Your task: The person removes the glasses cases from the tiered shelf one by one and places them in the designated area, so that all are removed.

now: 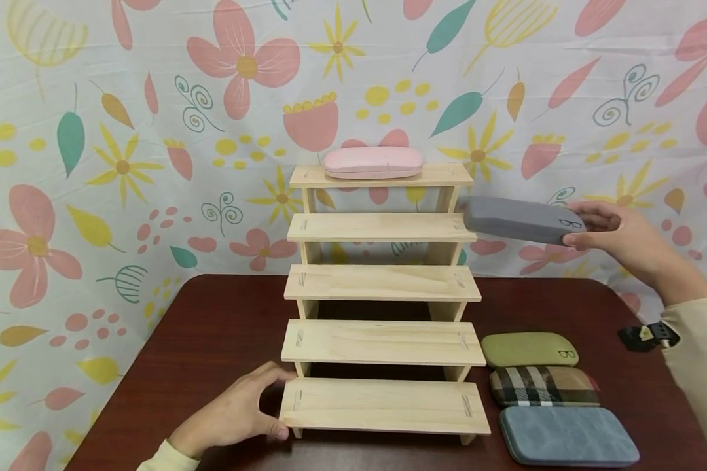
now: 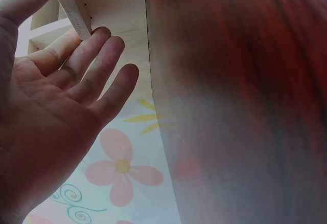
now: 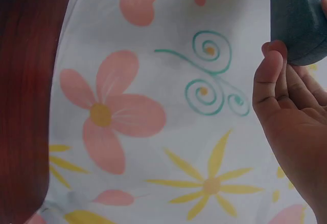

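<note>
The right hand (image 1: 615, 232) pinches one end of the gray glasses case (image 1: 518, 220), raised near the second-highest step (image 1: 383, 226) of the wooden rack (image 1: 383, 282); the left hand (image 1: 232, 412), fingers loosely extended, touches the bottom step (image 1: 383, 405).

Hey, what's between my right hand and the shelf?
The grey case, in the head view: your right hand grips one end; the other overlaps the shelf there.

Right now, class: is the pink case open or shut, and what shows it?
Shut: in the head view, the pink case shows only a thin seam along its front, with no visible gap.
</note>
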Demonstrator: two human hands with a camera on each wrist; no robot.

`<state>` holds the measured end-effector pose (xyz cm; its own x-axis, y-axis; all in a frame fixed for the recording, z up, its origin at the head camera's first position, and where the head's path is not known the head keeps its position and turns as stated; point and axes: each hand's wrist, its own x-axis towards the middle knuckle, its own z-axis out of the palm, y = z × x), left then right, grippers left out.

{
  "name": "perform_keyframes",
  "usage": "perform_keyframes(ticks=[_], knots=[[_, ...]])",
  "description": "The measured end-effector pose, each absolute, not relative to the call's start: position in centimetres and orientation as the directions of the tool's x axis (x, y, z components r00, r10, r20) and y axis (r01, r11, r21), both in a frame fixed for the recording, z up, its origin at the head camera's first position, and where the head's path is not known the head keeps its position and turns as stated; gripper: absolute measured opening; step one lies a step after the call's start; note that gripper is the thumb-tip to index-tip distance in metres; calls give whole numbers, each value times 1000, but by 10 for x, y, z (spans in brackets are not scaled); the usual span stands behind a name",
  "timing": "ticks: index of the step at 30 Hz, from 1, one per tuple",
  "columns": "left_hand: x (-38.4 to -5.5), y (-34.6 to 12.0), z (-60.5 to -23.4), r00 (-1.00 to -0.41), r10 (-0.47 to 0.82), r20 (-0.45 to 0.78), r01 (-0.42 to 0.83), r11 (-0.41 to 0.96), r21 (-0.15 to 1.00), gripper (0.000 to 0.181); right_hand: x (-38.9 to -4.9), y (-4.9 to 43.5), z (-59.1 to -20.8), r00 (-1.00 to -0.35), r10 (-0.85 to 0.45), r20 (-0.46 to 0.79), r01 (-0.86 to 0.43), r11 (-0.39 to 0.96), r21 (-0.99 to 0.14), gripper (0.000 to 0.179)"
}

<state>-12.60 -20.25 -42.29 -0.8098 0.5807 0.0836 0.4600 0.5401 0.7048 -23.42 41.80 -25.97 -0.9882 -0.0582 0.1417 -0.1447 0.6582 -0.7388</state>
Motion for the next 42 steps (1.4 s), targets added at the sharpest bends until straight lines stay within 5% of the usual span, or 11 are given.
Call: perform_keyframes(ticks=[5, 12, 26, 36, 42], knots=[[-126, -203, -423, -806, 583, 99, 475, 539, 695, 67, -234, 430, -272, -991, -34, 130, -118, 682, -722, 58], [-125, -202, -422, -807, 581, 103, 476, 538, 696, 67, -233, 438, -303, -995, -92, 35, -92, 746, -659, 82], [-126, -202, -423, -816, 574, 76, 452, 551, 701, 67, -233, 449, -384, -982, -187, -25, -134, 785, -605, 77], [-126, -202, -423, -816, 574, 70, 448, 552, 703, 68, -230, 456, -409, -963, -263, -64, -152, 721, -676, 73], [-126, -201, -423, -817, 573, 72, 453, 557, 696, 68, -232, 459, -411, -938, -300, -176, -48, 613, -789, 68]])
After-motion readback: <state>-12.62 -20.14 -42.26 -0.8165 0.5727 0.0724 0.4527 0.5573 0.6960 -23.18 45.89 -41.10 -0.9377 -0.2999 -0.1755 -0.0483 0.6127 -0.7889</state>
